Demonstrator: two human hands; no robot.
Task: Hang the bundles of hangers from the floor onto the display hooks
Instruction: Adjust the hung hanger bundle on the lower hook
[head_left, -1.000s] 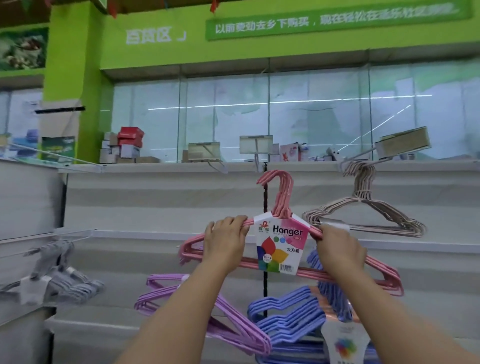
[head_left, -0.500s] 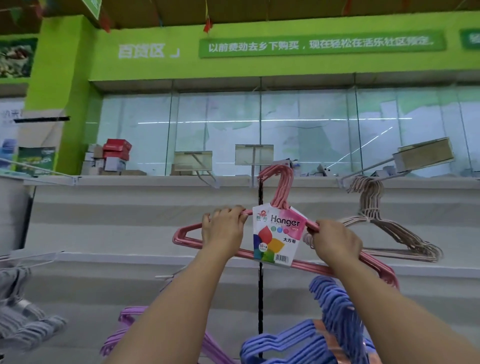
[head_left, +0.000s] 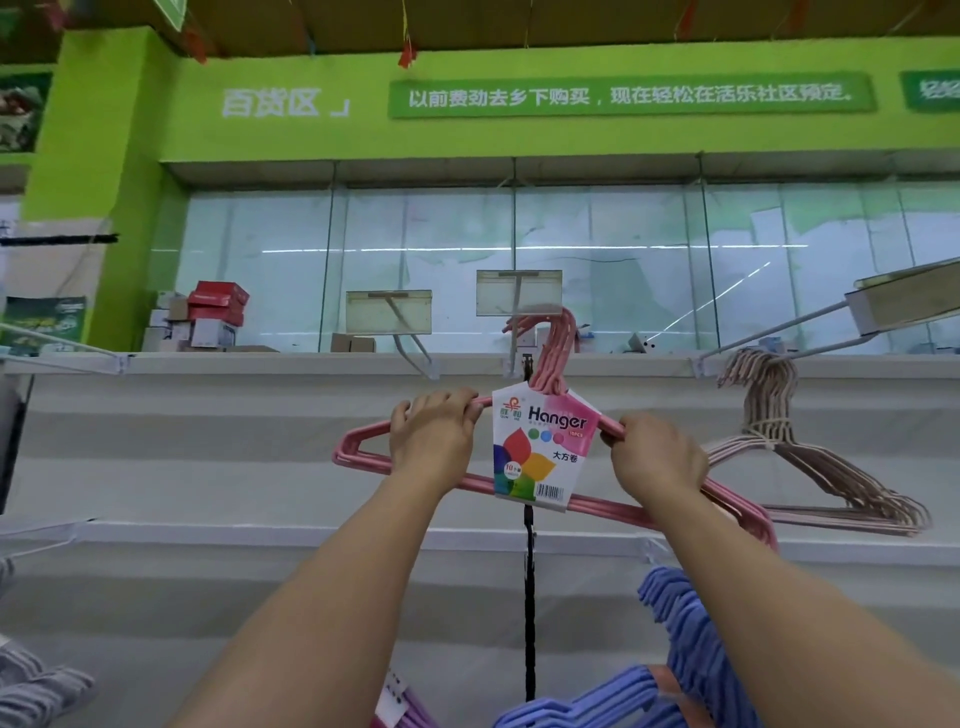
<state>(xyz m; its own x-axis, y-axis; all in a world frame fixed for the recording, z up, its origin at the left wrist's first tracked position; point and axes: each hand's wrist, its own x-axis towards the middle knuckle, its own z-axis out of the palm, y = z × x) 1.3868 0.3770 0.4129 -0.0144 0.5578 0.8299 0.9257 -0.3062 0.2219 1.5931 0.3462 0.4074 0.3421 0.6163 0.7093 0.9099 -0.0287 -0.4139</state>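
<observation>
Hidden: I lose both forearms off the bottom edge; the blue plastic hanger bundle below my right hand and the purple one below my left are cut off there too.
Left hand: fingers curled over the upper left arm of the pink plastic-coated hanger bundle, gripping it.
Right hand: clamped round the bundle's right arm; its far end is half hidden behind my wrist.
Bundle axis: long bar runs left-right, sloping down to the right; hooks point up, curling left.
Label: glossy card sleeve between my hands, printed "Hanger".
Hook tops: I cannot tell whether they sit over the white wire display hook behind them.
Beyond right hand: beige wire hanger bundle hanging from a white peg.
Far: white slatted wall panel.
</observation>
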